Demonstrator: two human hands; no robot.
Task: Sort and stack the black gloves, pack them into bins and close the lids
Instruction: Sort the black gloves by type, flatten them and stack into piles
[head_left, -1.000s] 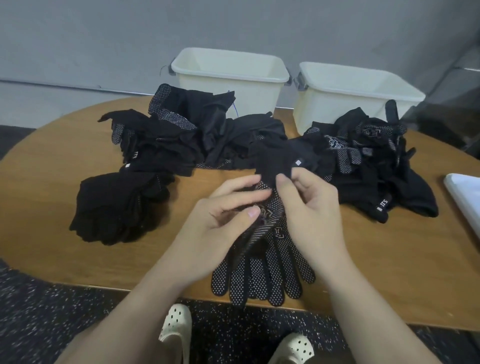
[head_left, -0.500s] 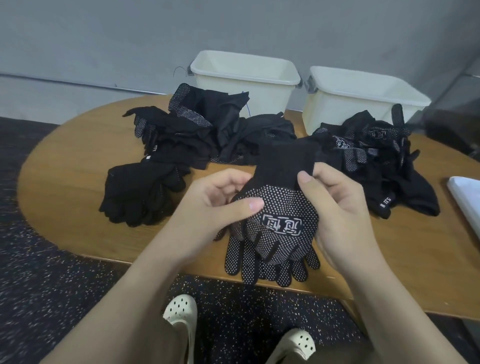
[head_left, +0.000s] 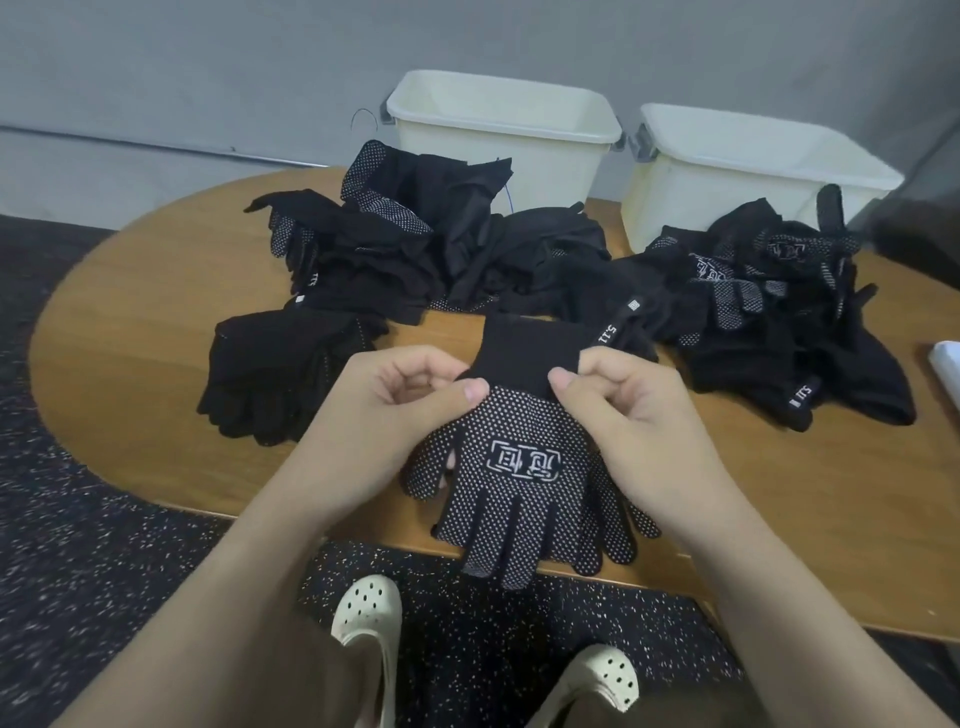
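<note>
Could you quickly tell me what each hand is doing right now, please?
Left hand: pinches the cuff of the black knit glove with white grip dots.
Right hand: pinches the same glove's cuff on the other side.

The glove I hold is matt black knit cloth, its palm rough with small white dots and a white print. The table looks like smooth wood. Both bins are smooth cream plastic.
</note>
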